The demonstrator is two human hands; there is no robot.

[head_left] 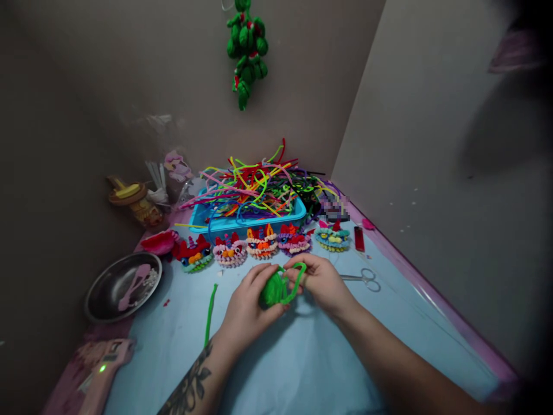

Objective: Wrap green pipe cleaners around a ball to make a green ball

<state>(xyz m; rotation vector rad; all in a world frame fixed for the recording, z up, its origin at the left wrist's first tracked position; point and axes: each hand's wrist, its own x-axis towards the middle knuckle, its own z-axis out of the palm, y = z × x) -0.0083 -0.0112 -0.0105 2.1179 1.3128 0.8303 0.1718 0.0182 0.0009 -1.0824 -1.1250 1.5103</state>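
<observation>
A green coil of pipe cleaner (272,290) is gripped between the fingers and thumb of my left hand (247,300). From it a loop of the same green stem rises toward my right hand (322,282), whose fingers are pinched on that loop. Another green pipe cleaner (211,314) lies on the table left of my left wrist. Just beyond my hands stands a row of several colourful fuzzy animal heads, among them an orange and cream one (261,242). Silver scissors (363,278) rest to the right of my right hand.
Behind the row, a blue tray (242,225) overflows with many-coloured pipe cleaners (259,184). A metal bowl (99,302) with small pink and white pieces sits left, above a pink device (101,369) with a green light. A red lighter (359,238) lies right. Green figures (247,52) hang on the wall.
</observation>
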